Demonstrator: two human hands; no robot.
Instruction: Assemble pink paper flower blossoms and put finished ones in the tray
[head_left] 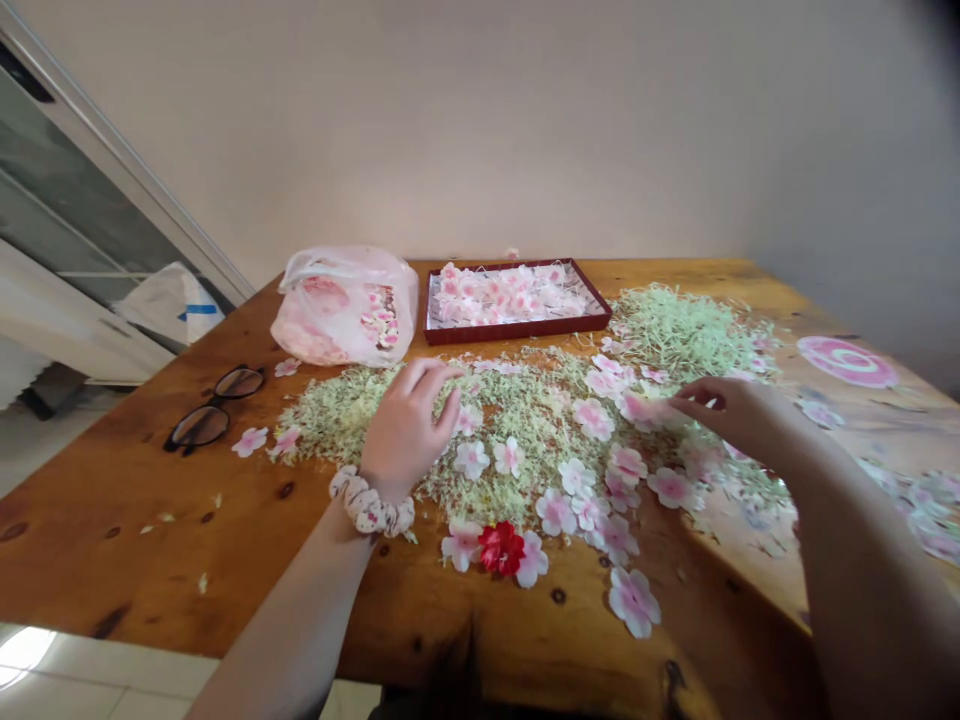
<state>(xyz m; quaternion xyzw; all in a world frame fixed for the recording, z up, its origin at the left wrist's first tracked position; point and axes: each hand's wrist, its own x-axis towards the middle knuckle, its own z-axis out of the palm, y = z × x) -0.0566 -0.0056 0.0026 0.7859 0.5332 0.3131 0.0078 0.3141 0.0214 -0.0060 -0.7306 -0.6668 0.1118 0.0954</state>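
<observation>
while my hands work over the middle of the wooden table (142, 530), my left hand (409, 430) sits loosely curved on the pale green shredded filler (517, 440), fingers slightly spread, and i see nothing pinched in it. my right hand (731, 415) reaches in from the right, its fingertips (679, 402) at a pale pink blossom (636, 407) on the right edge of the heap; whether they have really closed on that blossom i cannot tell from here. a fabric scrunchie (371, 505) circles my left wrist. more blossoms lie scattered across the near side of the filler and on the bare wood, with one red flower (501, 549) among them toward the near edge. at the far end stands a dark red tray (517, 335) packed with blossoms, with a pink-tinged plastic bag (345, 307) just to its left, and a second green heap (682, 330) lies far right. a pair of glasses (214, 407) rests on the left. the risk, as i judge it, lies in how light all this is: a careless sweep of my left hand could push strands and blossoms off the near edge, and a hurried pinch could crease a thin petal or drag strands along with it.
</observation>
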